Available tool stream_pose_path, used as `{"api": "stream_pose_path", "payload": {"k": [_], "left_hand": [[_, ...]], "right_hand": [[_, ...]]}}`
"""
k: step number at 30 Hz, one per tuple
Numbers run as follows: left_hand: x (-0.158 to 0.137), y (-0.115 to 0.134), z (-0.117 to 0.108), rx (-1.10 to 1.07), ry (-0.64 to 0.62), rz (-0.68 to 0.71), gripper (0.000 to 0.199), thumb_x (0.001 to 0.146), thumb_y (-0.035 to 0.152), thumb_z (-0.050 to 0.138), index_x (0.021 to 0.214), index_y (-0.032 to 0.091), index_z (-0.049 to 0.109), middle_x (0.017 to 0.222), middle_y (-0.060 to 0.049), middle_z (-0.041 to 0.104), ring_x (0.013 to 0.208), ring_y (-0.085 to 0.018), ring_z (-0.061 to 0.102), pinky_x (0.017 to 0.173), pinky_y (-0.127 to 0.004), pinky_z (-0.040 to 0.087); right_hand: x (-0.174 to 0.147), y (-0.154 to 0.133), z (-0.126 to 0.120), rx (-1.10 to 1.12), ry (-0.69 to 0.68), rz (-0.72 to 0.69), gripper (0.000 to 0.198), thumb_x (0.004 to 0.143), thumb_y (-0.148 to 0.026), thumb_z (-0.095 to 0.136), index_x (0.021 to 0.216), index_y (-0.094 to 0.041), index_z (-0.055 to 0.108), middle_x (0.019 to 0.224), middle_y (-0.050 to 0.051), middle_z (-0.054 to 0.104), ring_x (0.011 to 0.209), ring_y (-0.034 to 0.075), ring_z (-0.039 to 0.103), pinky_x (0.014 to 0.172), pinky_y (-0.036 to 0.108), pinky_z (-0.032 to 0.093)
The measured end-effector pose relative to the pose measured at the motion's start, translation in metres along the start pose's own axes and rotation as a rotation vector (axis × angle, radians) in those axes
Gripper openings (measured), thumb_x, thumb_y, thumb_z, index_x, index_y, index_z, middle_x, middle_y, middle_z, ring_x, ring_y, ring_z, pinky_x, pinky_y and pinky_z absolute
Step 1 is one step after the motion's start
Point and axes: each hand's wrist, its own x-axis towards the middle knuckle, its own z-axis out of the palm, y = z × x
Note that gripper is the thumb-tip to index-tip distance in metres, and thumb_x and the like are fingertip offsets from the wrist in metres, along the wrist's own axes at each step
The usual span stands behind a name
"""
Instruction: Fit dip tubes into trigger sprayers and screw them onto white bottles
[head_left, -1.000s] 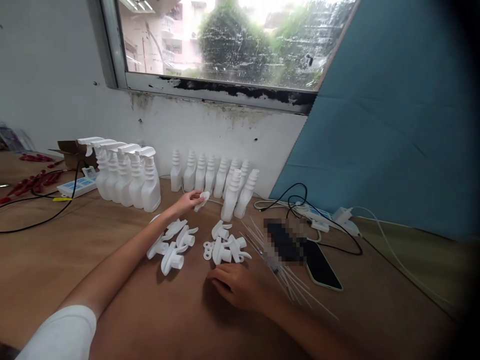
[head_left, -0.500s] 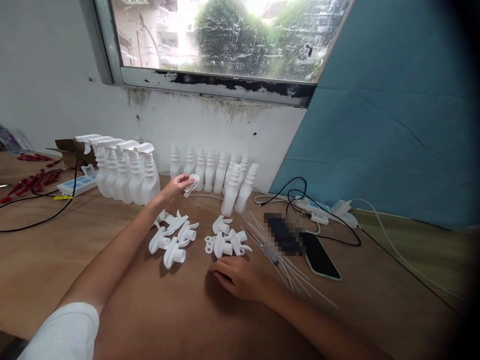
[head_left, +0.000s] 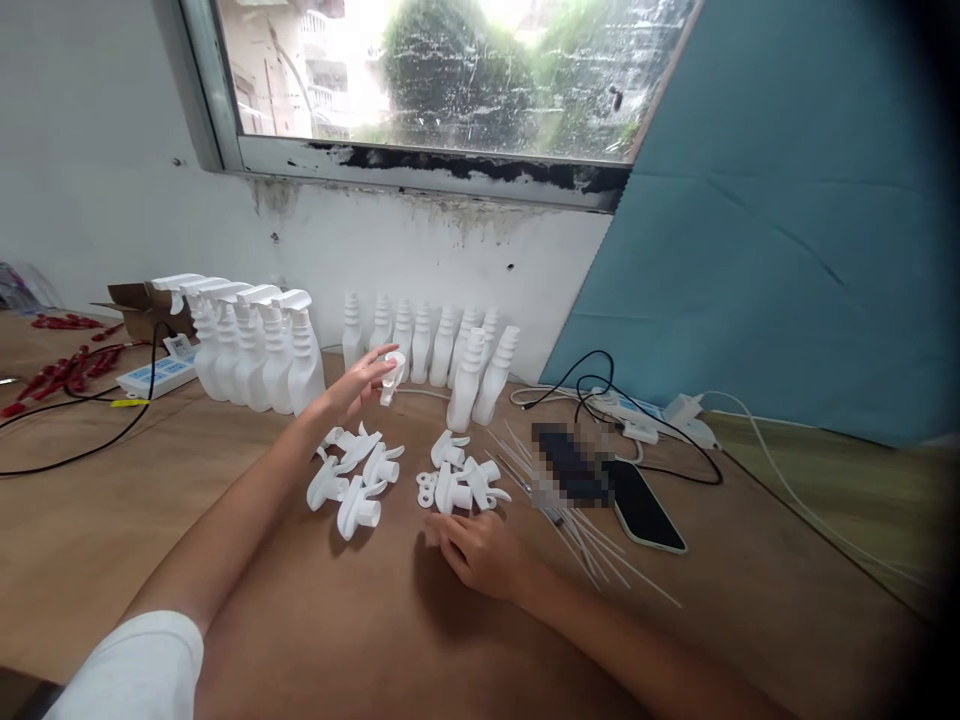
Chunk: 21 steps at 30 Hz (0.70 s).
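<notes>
My left hand (head_left: 358, 388) is raised above the table, holding a white spray trigger head (head_left: 391, 380) at its fingertips, seen nearly end-on. Below it lies a loose group of white spray trigger heads (head_left: 358, 508). Low over the table, my right hand (head_left: 487, 553) has its fingers loosely bent and apart, with nothing visible in them. Just beyond its fingers lies a second cluster of trigger heads (head_left: 453, 490), with small white washers (head_left: 426, 490) beside them. Thin white tubes (head_left: 592, 545) are spread to the right of that hand.
Open-necked white bottles (head_left: 466, 385) stand along the wall. To the left is a row of bottles fitted with spray heads (head_left: 301, 365). A phone (head_left: 646, 505), a power strip (head_left: 157, 372), black cables (head_left: 652, 470), red pieces (head_left: 71, 375) and a cardboard box (head_left: 146, 308) also occupy the table.
The trigger head in my left hand has turned, and the fingers around it have stretched out more. My right hand has shifted slightly, its fingers lifting a little. The view has moved slightly.
</notes>
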Motion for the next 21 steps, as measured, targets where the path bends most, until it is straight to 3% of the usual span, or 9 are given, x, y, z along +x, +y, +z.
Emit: {"api": "stream_pose_path", "payload": {"k": [3,7,12,16,21], "left_hand": [[-0.008,0.005,0.009,-0.114,-0.088,-0.019,0.058,0.082,0.039,0.065,0.134,0.021,0.049,0.088,-0.003,0.056,0.075,-0.014,0.060,0.071,-0.028,0.051],[-0.015,0.002,0.023,-0.216,-0.134,-0.057,0.037,0.082,0.039,0.063,0.109,0.015,0.062,0.086,-0.005,0.056,0.072,-0.015,0.058,0.065,-0.026,0.049],[-0.038,-0.013,0.059,-0.377,-0.246,-0.207,0.040,0.089,0.048,0.047,0.102,0.014,0.064,0.072,-0.007,0.056,0.067,-0.017,0.056,0.059,-0.026,0.045],[-0.074,-0.036,0.083,-0.450,-0.385,-0.259,0.038,0.089,0.050,0.049,0.101,0.017,0.063,0.073,-0.006,0.056,0.065,-0.016,0.054,0.058,-0.026,0.043],[-0.107,-0.081,0.087,-0.383,-0.294,-0.214,0.036,0.080,0.050,0.067,0.098,0.020,0.060,0.085,-0.004,0.054,0.071,-0.014,0.054,0.064,-0.025,0.044]], "right_hand": [[0.004,-0.007,0.004,-0.085,0.031,0.082,0.033,0.094,-0.018,0.041,0.123,-0.013,0.055,0.075,0.005,0.070,0.059,0.014,0.060,0.050,0.028,0.023],[0.009,-0.014,0.005,-0.185,0.019,0.114,0.041,0.093,-0.021,0.045,0.132,-0.009,0.048,0.076,0.008,0.070,0.058,0.016,0.061,0.049,0.030,0.021],[0.007,-0.010,0.004,-0.044,0.016,0.068,0.019,0.095,-0.018,0.042,0.099,-0.018,0.061,0.073,0.003,0.066,0.059,0.013,0.058,0.052,0.028,0.028],[0.001,-0.008,-0.008,0.117,0.019,0.030,0.016,0.094,-0.018,0.045,0.096,-0.019,0.060,0.094,0.006,0.065,0.085,0.016,0.059,0.070,0.025,0.041],[-0.009,-0.008,-0.024,0.346,-0.021,0.049,0.013,0.093,-0.015,0.046,0.095,-0.019,0.058,0.102,0.006,0.064,0.093,0.016,0.056,0.080,0.027,0.045]]}}
